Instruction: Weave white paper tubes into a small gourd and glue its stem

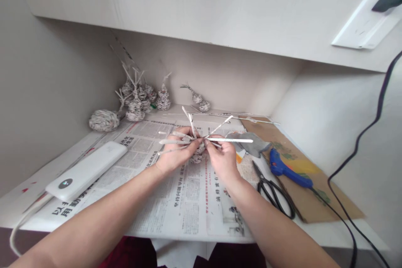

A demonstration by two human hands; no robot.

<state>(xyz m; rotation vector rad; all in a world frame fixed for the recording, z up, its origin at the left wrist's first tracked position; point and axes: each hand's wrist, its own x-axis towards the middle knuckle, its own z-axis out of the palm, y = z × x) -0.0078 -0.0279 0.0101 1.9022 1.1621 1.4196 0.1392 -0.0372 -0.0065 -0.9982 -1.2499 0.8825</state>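
Note:
Between my two hands is a small woven paper gourd [197, 158], upright over the newspaper, with several rolled paper strips [234, 140] fanning out from its top. My left hand [177, 150] is closed round its left side, the thumb pressing near the base of the strips. From the other side my right hand [222, 157] pinches at the same spot, thumb and fingers close to the left thumb. The fingers behind the gourd are partly hidden.
Finished woven gourds [135, 106] stand at the back left. A white power bank [86, 171] lies on the newspaper [163, 201]. To the right are black scissors [273, 192], a blue glue gun [287, 169] with its cord, and a cardboard sheet [326, 205]. A cabinet overhangs the back.

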